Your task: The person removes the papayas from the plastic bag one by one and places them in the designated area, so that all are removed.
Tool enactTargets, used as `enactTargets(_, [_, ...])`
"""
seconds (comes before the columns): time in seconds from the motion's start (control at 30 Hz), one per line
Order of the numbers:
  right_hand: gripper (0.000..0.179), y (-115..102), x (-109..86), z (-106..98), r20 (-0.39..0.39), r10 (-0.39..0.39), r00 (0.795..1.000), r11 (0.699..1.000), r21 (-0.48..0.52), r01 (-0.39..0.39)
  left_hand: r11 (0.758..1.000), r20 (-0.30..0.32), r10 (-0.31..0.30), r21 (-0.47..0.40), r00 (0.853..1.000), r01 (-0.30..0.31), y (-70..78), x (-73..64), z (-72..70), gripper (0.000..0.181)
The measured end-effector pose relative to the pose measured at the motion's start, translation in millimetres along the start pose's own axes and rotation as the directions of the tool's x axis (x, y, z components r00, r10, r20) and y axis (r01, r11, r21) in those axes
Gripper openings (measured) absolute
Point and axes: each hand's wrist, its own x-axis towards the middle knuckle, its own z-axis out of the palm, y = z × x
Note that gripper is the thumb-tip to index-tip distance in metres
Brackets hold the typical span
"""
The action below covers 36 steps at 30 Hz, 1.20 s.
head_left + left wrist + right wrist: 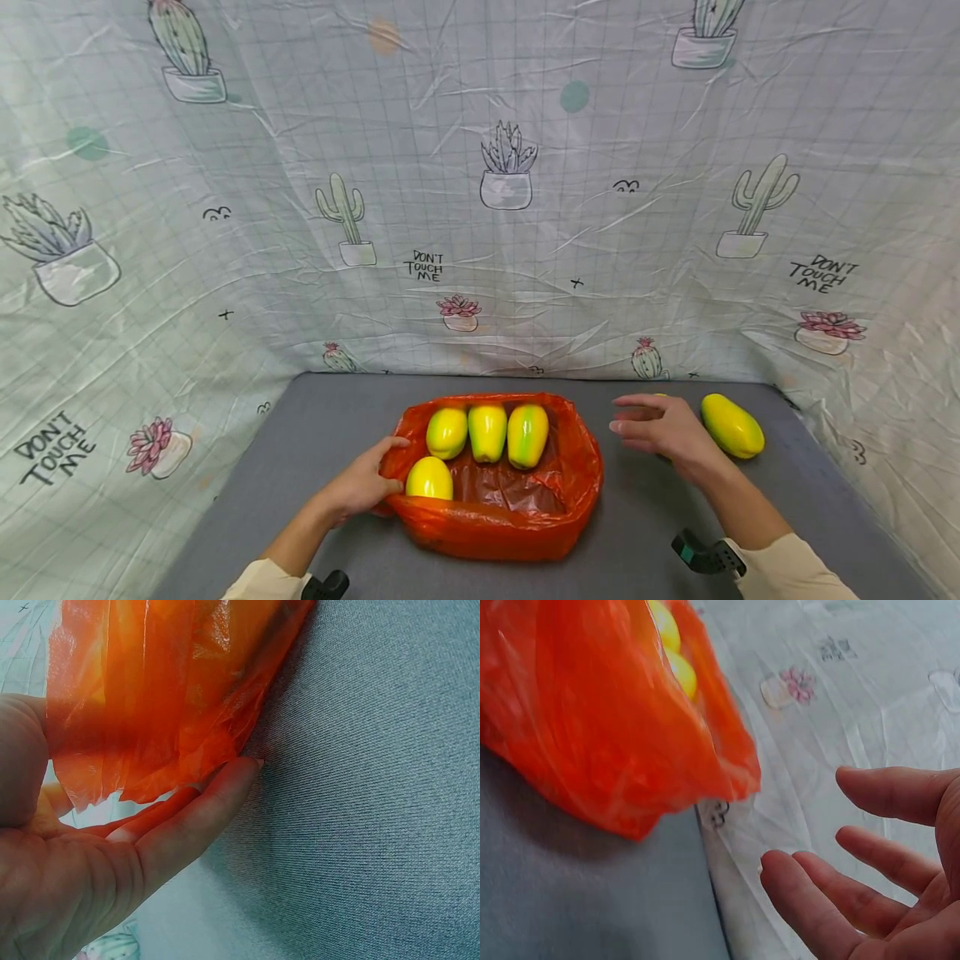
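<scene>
A red plastic bag lies with its mouth spread wide on the grey table. Inside are several glossy yellow-green, mango-like fruits: three in a row at the back, and one fruit at the front left. My left hand holds the bag's left edge; in the left wrist view its thumb and fingers are around the thin plastic. To the right of the bag, my right hand hovers with fingers apart and nothing in them. It mostly hides another yellow fruit behind it.
One more yellow-green fruit lies on the grey table, right of my right hand. A pale sheet printed with cacti rises behind the table and along both sides.
</scene>
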Motion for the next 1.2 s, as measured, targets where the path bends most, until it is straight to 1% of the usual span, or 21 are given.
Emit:
enactTargets(0.23, [0.062, -9, -5.7, 19, 0.023, 0.004, 1.000, 1.000, -0.017, -0.003, 1.000, -0.012, 0.007, 0.018, 1.000, -0.007, -1.0, 0.6, -0.1, 0.065])
enactTargets(0.5, [0.061, -9, -5.9, 31, 0.105, -0.015, 0.994, 0.999, 0.044, 0.010, 1.000, -0.007, 0.003, 0.014, 1.000, -0.003, -0.9, 1.1, 0.2, 0.064])
enactTargets(0.67, [0.058, -13, -6.3, 44, 0.117, -0.005, 0.993, 1.000, 0.018, 0.003, 1.000, -0.024, -0.010, 0.020, 1.000, 0.011, -0.4, 1.8, 0.4, 0.064])
enactTargets(0.83, [0.053, -16, -5.5, 59, 0.149, -0.023, 0.989, 1.000, 0.016, 0.021, 1.000, -0.030, -0.012, 0.022, 0.999, 0.013, 1.0, 1.1, 0.6, 0.064])
enactTargets(0.97, [0.053, -17, -4.3, 71, 0.176, -0.035, 0.984, 0.999, 0.042, 0.028, 0.999, -0.042, -0.003, 0.037, 0.999, 0.005, 2.0, 0.2, 0.8, 0.064])
enactTargets(1.07, [0.055, -17, -3.4, 78, 0.198, -0.025, 0.980, 0.998, 0.067, 0.012, 0.999, -0.048, -0.003, 0.042, 0.999, 0.005, 2.2, -0.3, 0.8, 0.065])
enactTargets(1.2, [0.056, -18, -1.8, 88, 0.229, -0.017, 0.973, 0.995, 0.101, -0.006, 0.999, -0.040, -0.015, 0.030, 0.999, 0.016, 3.1, -0.3, 0.7, 0.065])
